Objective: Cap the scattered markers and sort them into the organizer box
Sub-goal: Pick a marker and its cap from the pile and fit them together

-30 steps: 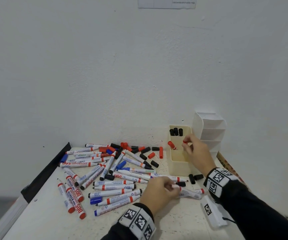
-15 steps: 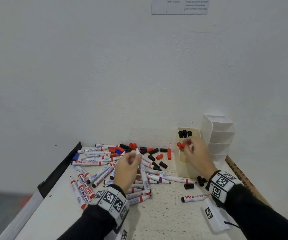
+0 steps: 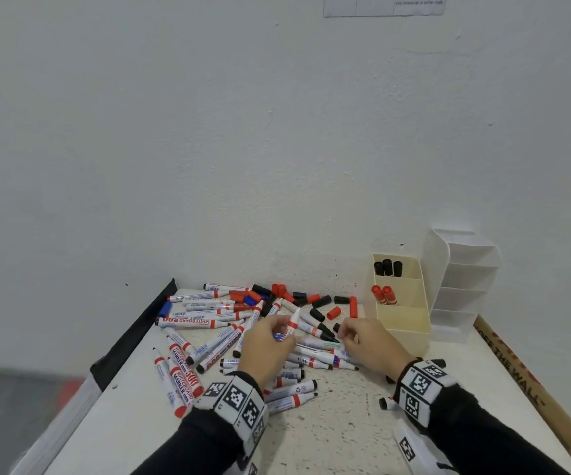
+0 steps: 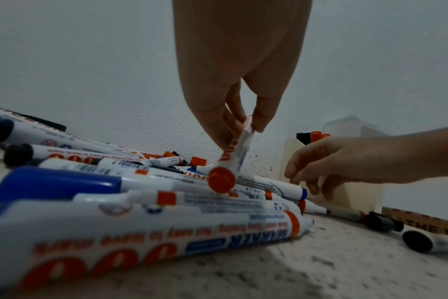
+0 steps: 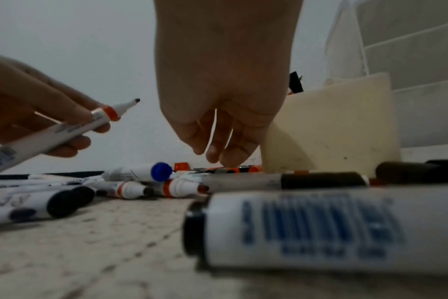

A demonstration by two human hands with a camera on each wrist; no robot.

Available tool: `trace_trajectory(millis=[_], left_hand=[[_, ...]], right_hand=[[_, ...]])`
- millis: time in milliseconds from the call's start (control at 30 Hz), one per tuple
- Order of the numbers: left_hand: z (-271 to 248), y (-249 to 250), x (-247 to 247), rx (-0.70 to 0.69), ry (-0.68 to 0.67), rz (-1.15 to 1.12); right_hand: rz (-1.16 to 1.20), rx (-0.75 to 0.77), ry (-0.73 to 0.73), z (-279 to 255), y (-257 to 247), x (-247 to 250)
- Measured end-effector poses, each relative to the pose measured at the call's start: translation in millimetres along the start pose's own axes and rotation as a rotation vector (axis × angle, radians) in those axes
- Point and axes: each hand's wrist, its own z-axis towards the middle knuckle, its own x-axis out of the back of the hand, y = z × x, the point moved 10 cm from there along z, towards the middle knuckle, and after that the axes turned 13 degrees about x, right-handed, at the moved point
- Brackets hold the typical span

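Left hand pinches an uncapped red-banded marker above the pile, left of the organizer box, long axis tilted, tip toward the wall. Right hand empty, fingers loosely curled over the pile.

Both arms wear black long sleeves. Each wrist carries a white band printed with square black-and-white fiducial markers: left wristband, right wristband. Both hands are bare.
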Motion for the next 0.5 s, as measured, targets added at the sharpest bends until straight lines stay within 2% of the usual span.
trace_trajectory(millis=[133,267,500], left_hand=[[-0.8,4.9,-9.5,-0.073,-0.003,0.058],[-0.4,4.5,-13.9,-0.097,0.008,0.079],[0.8,1.2,-22.0,-0.114,0.003,0.118]], right_hand=[[-0.052,0.029,0.044,12.8,1.7,-3.2],[-0.107,0.013,-0.119,24.7,0.6,-25.6],[-0.244,-0.169,-0.266,40.0,26.8,-38.1]])
